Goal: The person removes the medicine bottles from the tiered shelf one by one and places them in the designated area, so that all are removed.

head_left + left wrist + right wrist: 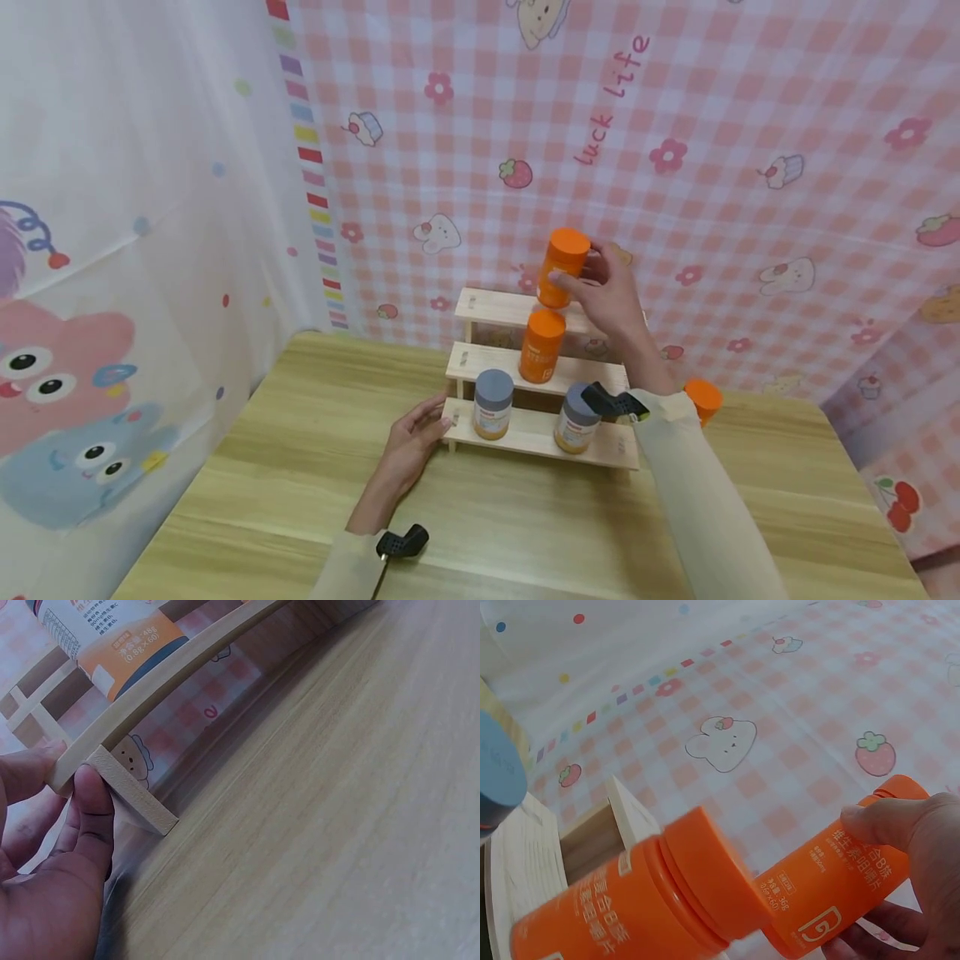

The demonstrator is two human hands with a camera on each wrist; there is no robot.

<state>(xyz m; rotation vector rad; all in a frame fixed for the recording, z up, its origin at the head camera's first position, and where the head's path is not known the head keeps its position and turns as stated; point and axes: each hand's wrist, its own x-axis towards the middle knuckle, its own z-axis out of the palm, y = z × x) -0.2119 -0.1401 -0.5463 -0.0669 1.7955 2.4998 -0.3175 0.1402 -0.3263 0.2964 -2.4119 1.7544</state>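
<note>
My right hand [609, 292] grips an orange bottle [564, 267] by its sides, thumb in front, over the top tier of a three-step wooden rack [534, 432]. The right wrist view shows this bottle tilted, its white lettering facing out. Just below it, a second orange bottle [542, 350] stands on the middle tier. Two grey-lidded bottles [492, 408] stand apart on the bottom tier, the right one partly behind the wrist camera. My left hand [411, 446] holds the left end of the bottom tier; in the left wrist view the thumb and fingers pinch the board's corner.
Another orange bottle [703, 398] stands on the wood-grain table [300, 467] to the right of the rack, partly hidden by my right sleeve. A pink checked cloth [480, 125] hangs close behind the rack, and a white printed cloth [150, 250] hangs on the left.
</note>
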